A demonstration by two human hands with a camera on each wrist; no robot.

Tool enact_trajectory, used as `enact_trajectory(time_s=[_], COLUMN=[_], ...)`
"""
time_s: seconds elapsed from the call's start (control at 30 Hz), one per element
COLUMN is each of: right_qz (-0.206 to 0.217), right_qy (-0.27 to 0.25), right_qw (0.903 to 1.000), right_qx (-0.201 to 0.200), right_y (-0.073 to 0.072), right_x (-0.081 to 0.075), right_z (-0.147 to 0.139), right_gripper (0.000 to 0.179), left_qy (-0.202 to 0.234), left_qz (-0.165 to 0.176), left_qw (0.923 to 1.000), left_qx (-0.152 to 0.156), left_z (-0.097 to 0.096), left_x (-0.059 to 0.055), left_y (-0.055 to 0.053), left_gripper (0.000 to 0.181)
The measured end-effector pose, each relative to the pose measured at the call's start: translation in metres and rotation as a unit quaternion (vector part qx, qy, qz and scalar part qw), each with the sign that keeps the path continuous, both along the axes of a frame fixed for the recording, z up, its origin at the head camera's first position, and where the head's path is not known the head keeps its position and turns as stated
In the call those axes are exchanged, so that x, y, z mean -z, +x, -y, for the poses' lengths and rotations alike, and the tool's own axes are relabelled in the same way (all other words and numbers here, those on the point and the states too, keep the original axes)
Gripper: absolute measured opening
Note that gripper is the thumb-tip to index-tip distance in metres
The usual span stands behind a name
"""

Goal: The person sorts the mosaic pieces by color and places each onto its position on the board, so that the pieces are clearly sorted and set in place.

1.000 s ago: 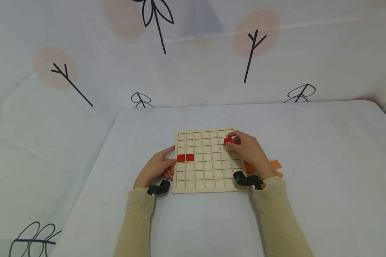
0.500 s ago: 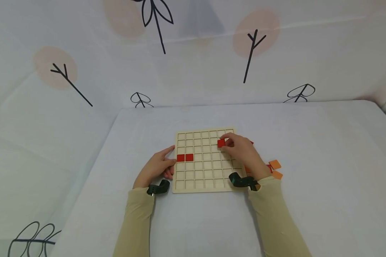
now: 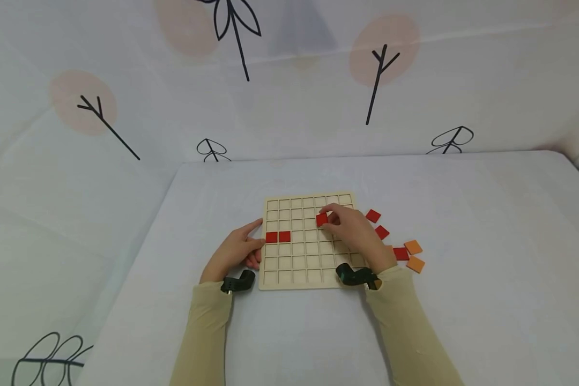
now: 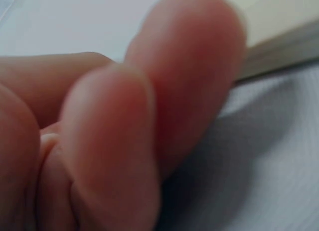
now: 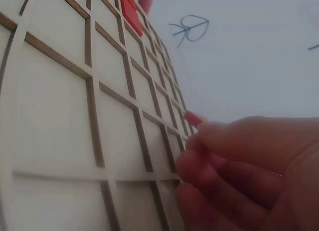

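A pale wooden grid board [image 3: 309, 286] lies on the white table, and two red square tiles [image 3: 272, 237] sit side by side in cells at its left edge. Between thumb and fingers, my right hand [image 3: 352, 228] pinches another red square tile [image 3: 321, 220] over the upper right part of the grid. That tile [image 5: 192, 118] shows edge-on in the right wrist view, close over the cells. My left hand [image 3: 234, 249] rests against the board's left side, its index finger stretched along the edge and its thumb touching the rim. Blurred fingers [image 4: 109, 146] fill much of the left wrist view.
Right of the board, loose red tiles [image 3: 373, 216] and orange tiles [image 3: 416, 264] are scattered on the table, some partly behind my right forearm. A white cloth [image 3: 299, 112] with drawn plants hangs behind the table and at its left.
My right hand has moved left and slightly nearer over the grid with the red tile, uncovering more loose tiles on the right. The left hand and the board have stayed put.
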State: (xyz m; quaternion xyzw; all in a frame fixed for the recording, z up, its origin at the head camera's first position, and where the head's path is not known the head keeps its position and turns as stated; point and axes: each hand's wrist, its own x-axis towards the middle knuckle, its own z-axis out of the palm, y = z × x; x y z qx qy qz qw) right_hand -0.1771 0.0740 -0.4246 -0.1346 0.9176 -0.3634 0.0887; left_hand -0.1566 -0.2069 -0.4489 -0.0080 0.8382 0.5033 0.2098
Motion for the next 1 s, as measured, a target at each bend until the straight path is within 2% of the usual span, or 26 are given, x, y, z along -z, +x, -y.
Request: enact_trajectory(time_s=[0.2, 0.4, 0.57, 0.83, 1.0], right_qz=[-0.021, -0.017, -0.013, -0.015, -0.021], right_qy=[-0.003, 0.003, 0.001, 0.001, 0.005], right_qw=[0.9996, 0.9994, 0.9995, 0.9992, 0.9986], right_qx=[-0.021, -0.029, -0.030, -0.038, -0.049], right_y=[0.001, 0.003, 0.005, 0.005, 0.006], right_x=[0.000, -0.001, -0.001, 0.003, 0.006], right_z=[0.007, 0.014, 0.018, 0.024, 0.030], right_gripper=[0.030, 0.029, 0.028, 0.027, 0.026], left_qy=[-0.015, -0.052, -0.071, -0.062, -0.033], left_qz=[0.000, -0.019, -0.017, -0.024, -0.021], left_qw=[0.9999, 0.9984, 0.9972, 0.9977, 0.9992], left_qx=[0.003, -0.002, -0.014, -0.010, -0.008], left_z=[-0.001, -0.001, -0.001, -0.002, -0.001], left_x=[-0.002, -0.002, -0.003, -0.003, -0.002], left_y=[0.000, -0.001, 0.000, 0.001, 0.001], left_gripper=[0.059, 0.057, 0.054, 0.056, 0.056])
